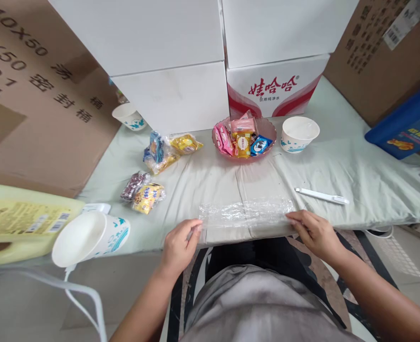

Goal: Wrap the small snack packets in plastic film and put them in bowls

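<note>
A clear plastic bag (246,212) lies flat along the near edge of the pale green cloth-covered table (338,166). My left hand (178,244) pinches its left end with fingers curled. My right hand (313,231) grips its right end, fingers closed on the plastic. Behind the bag, a pink bowl (271,137) holds several wrapped snacks. A white pen-like tool (322,195) lies just beyond my right hand.
Loose snack packs lie left of centre (144,192) and further back (167,149). White paper bowls stand at right (300,134), back left (129,116) and near left (89,236). A yellow bottle (21,223) lies at left. White cartons (174,61) and brown boxes (35,95) line the back.
</note>
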Motion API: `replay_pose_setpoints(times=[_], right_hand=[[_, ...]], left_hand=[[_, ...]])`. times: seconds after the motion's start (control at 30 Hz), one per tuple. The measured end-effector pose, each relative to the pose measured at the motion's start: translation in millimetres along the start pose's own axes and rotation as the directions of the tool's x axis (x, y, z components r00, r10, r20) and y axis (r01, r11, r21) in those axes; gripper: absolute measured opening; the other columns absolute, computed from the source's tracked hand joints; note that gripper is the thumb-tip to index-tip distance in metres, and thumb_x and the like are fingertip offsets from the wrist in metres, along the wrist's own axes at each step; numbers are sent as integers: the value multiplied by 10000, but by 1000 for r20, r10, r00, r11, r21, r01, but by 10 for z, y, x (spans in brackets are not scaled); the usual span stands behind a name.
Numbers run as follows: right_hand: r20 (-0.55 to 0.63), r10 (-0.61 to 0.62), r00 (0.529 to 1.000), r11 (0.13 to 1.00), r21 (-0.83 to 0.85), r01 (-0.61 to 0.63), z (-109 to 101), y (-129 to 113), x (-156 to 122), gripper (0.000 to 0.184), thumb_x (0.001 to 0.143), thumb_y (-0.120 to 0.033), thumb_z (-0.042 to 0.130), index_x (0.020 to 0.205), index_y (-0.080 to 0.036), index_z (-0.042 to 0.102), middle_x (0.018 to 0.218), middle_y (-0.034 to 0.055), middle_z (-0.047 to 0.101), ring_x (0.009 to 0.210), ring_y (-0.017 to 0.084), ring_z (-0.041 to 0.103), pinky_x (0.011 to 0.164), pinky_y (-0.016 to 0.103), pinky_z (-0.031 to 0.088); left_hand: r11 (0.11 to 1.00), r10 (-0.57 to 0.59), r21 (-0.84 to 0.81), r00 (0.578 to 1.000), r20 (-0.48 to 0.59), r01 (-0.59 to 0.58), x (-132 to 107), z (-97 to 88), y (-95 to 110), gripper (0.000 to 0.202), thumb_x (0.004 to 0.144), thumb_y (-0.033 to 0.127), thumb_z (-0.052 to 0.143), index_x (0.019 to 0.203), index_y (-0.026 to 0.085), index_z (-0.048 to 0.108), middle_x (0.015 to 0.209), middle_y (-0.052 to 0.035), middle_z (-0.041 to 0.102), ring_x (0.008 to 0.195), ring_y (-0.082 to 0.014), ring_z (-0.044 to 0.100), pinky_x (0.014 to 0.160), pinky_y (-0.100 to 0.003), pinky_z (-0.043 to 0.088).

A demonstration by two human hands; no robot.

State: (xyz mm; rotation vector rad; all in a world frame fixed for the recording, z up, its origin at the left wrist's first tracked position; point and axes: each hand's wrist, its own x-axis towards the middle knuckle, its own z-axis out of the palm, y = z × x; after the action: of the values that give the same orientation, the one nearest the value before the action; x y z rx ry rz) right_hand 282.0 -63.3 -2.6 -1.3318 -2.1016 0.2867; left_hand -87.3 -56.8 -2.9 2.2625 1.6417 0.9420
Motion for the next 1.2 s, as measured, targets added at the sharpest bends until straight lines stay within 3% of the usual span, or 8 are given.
replay_pose_setpoints(times=[0.13, 0.3, 0.63, 0.73, 0.83, 0.93, 1.03, 1.2], right_hand=[[-65, 128, 990, 978, -155, -137, 126, 22, 222, 257, 979, -304, 399, 1009, -216, 639, 898, 49, 724, 785, 197, 697, 673, 304, 539], [-28, 174, 984, 910, -379, -171, 247, 67, 321, 271, 966, -337, 426, 947, -194, 656, 858, 61, 720, 655, 196, 671, 545, 295, 454], [-27, 185, 982, 956, -228, -186, 183, 119, 249, 283, 931, -316, 450, 1115, -180, 616, 782, 47, 664, 661, 196, 637, 628, 318, 494], [-71, 91, 993, 952, -286, -108, 122, 60, 279, 265, 922, -317, 492, 1094, -172, 633, 923, 107, 655, 878, 261, 631, 778, 394, 505], [-96, -40, 995, 948, -318, 7, 157, -120, 341, 301, 915, -354, 538, 1134, -170, 631, 1146, 150, 625, 1158, 315, 534, 971, 481, 425], [89, -205, 975, 930, -293, 222, 371, -328, 390, 547, 912, -508, 517, 1324, -148, 529, 1394, 158, 516, 1368, 328, 354, 1110, 528, 271], [272, -280, 921, 896, -270, 352, 586, -381, 360, 824, 864, -676, 468, 1443, -95, 394, 1497, 185, 401, 1417, 338, 275, 1140, 539, 195], [274, -69, 959, 901, -396, 178, 432, -118, 67, 806, 857, -458, 595, 1502, -93, 279, 1539, 181, 327, 1432, 331, 260, 1150, 525, 188]], left_hand=[[981, -153, 106, 984, -96, 163, 165, 164, -28, 206, 898, 349, 538, 922, 196, 675, 784, -26, 731, 657, -156, 672, 646, -254, 522], [956, -189, 209, 978, -94, 205, 246, 284, -38, 202, 848, 297, 553, 971, 190, 672, 737, -24, 708, 648, -168, 661, 641, -266, 494], [951, -278, 149, 960, 33, 270, 273, 211, -31, 355, 819, 297, 568, 1154, 180, 590, 700, 18, 608, 656, -170, 609, 676, -298, 498], [952, -215, 216, 976, -32, 217, 316, 143, 27, 386, 828, 313, 574, 1182, 159, 579, 858, -52, 642, 790, -210, 627, 746, -343, 511], [941, -16, 329, 982, -188, 79, 377, 137, 258, 379, 867, 329, 558, 1192, 134, 581, 1136, -162, 607, 1095, -293, 571, 937, -429, 457], [927, 183, 336, 983, -12, -169, 376, 310, 541, 431, 937, 338, 466, 1314, 135, 512, 1337, -177, 539, 1321, -318, 427, 1064, -461, 363], [887, 226, 344, 940, 257, -308, 278, 552, 633, 620, 943, 483, 432, 1439, 114, 387, 1488, -181, 413, 1408, -353, 314, 1112, -523, 292], [858, 168, 421, 936, 310, -293, 117, 605, 433, 727, 916, 555, 449, 1475, 104, 339, 1539, -195, 324, 1423, -372, 282, 1123, -556, 262]])
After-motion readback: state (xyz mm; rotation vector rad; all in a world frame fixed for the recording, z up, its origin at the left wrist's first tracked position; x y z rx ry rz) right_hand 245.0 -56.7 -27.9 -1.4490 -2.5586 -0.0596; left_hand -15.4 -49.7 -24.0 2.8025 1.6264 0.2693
